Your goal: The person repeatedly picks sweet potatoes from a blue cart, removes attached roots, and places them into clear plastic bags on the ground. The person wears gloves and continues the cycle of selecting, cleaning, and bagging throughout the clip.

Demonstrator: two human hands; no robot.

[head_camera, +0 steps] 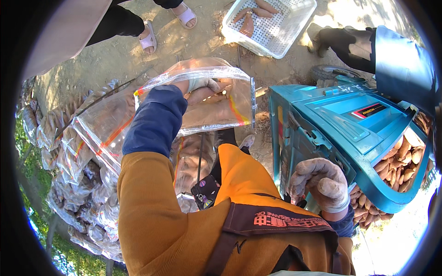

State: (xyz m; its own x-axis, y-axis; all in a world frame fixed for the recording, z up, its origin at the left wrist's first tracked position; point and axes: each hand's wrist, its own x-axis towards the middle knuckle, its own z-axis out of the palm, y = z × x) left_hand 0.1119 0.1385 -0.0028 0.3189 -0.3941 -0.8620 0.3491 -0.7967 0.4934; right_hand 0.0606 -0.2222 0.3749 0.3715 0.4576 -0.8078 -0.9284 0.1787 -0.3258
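Note:
My left hand [207, 84], in a pale work glove, reaches into the wide mouth of a clear plastic bag [221, 119] with red and yellow stripes. Its fingers close around a reddish sweet potato [200, 95]. More of the bag's contents are blurred by the film. My right hand [321, 184], in a soil-stained glove, hovers low on the right beside a teal cargo tricycle [310, 114]. Those fingers are loosely curled, apart from the thumb, with nothing visible between them.
Filled plastic bags [83, 196] are piled at left. Sweet potatoes [400, 165] heap in the tricycle's bed. A white perforated crate [272, 48] holds several more. One person in pink sandals [148, 38] stands ahead; another person's leg [345, 45] is at right.

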